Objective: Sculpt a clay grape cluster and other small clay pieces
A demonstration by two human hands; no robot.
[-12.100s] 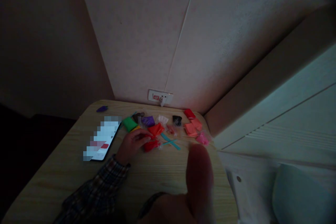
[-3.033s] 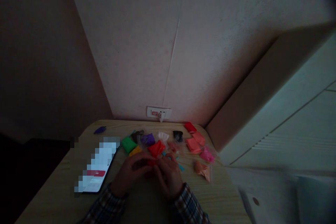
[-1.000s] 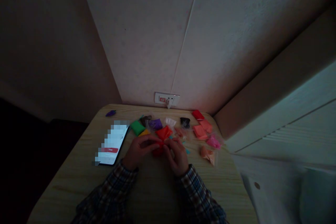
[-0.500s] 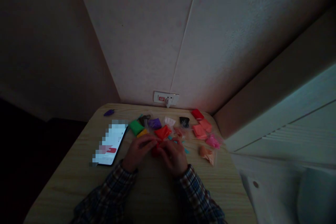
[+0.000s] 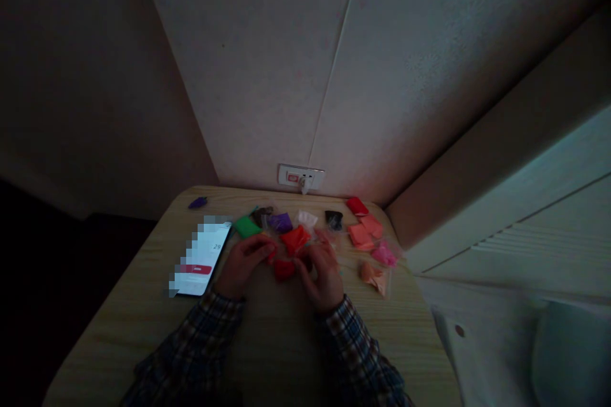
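My left hand [image 5: 242, 266] is closed in a pinch on a small piece of red modelling clay [image 5: 272, 255]. To its right, a bag of red clay [image 5: 284, 270] lies on the wooden table [image 5: 281, 343]. My right hand [image 5: 323, 276] has its thumb and finger closed at the right end of that bag, where its clear plastic edge is. Just behind both hands lies an orange-red packet [image 5: 295, 240]. A green packet [image 5: 247, 227] sits beyond my left fingers. The turquoise tools are mostly hidden behind my right hand.
A lit phone [image 5: 200, 261] lies left, with a small purple eggplant-shaped piece [image 5: 197, 203] behind it. Purple [image 5: 280, 222], white [image 5: 307, 219] and black [image 5: 333, 219] packets line the back. Coral [image 5: 361, 236], pink [image 5: 384, 254] and peach [image 5: 372, 276] packets lie right. A wall socket [image 5: 300, 177] is behind.
My hands were together over the red clay; now they are apart. The left has moved off to the left with a small red piece, and the red bag shows between them.
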